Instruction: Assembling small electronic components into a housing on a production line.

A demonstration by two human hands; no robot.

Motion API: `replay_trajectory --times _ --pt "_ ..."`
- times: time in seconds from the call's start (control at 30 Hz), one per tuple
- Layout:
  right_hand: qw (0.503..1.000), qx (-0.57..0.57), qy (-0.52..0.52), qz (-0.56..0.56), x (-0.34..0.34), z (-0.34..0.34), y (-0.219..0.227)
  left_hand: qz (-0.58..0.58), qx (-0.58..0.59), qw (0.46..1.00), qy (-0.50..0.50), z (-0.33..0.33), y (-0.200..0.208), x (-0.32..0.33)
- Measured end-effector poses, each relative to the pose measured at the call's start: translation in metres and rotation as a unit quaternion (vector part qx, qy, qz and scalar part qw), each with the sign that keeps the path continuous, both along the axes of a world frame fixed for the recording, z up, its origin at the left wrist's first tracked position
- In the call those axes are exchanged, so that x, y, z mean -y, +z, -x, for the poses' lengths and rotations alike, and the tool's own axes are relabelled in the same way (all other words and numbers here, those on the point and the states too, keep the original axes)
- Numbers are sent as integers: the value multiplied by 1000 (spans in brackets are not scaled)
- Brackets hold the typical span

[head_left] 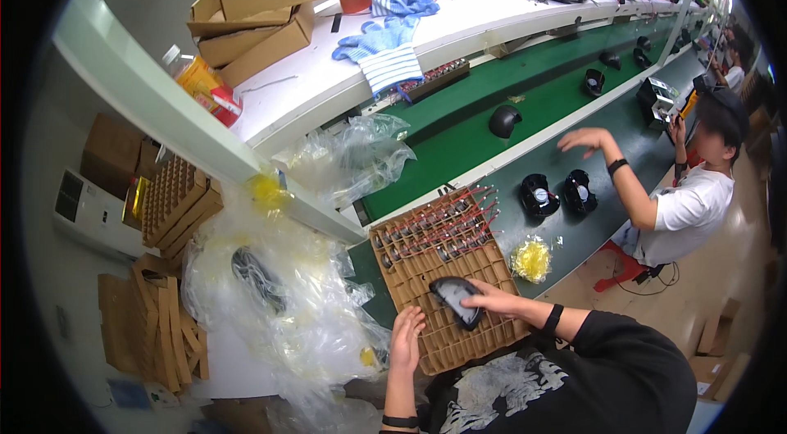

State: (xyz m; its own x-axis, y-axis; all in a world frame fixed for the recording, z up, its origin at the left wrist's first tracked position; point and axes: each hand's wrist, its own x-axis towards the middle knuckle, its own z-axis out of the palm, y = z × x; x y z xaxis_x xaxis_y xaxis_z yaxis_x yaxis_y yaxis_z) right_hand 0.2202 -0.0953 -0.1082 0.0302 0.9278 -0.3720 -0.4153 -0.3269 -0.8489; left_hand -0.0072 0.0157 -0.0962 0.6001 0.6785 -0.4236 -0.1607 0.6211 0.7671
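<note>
My right hand [490,298] grips a black curved plastic shell [457,301] by its edge, with the grey hollow side showing. The shell is over a brown cardboard divider tray [447,348]. At the tray's near left edge, my left hand [407,334] is held up with its fingers stretched out, holding nothing. Rows of small round metal parts with red wires [443,229] fill the far cells of the tray; the near cells look bare. Two black housings with pale round centres, one of them here [539,195], stand on the bench to the right of the tray.
A bundle of yellow pieces [530,260] sits beside the tray. Black shells such as this one [505,120] lie along a green conveyor [459,151]. Clear plastic bags [279,303] heap up at the left by a white post [205,122]. At the right, a co-worker's arm [630,188] reaches over the bench.
</note>
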Motion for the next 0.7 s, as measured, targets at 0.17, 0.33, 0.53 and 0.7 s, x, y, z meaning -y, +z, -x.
replay_trajectory --times 0.17,0.33,0.53,0.7 --pt "898 -427 94 48 0 29 39 -63 103 990 -78 4 -11 8" --pt "953 -155 257 39 -16 60 52 197 340 901 -182 11 9 12" --pt "917 272 289 38 -50 19 26 263 344 900 -47 65 3 5" --pt "684 724 87 1 -96 -39 -22 267 290 919 32 106 -4 12"
